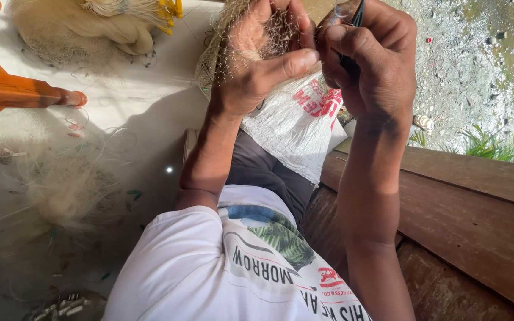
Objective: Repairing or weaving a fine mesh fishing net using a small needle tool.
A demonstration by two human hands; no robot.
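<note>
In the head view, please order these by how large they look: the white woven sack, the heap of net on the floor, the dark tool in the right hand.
1. Sack
2. Net heap, partly cut off, so unsure against the sack
3. Dark tool, mostly hidden

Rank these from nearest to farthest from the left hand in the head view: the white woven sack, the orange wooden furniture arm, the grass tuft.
From the left hand:
1. White woven sack, just below the hand, over the lap.
2. Orange wooden furniture arm, at the picture's left edge.
3. Grass tuft, far right, beyond the wooden boards.

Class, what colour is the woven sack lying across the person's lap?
The woven sack is white with red print, seen best in the head view.
</note>
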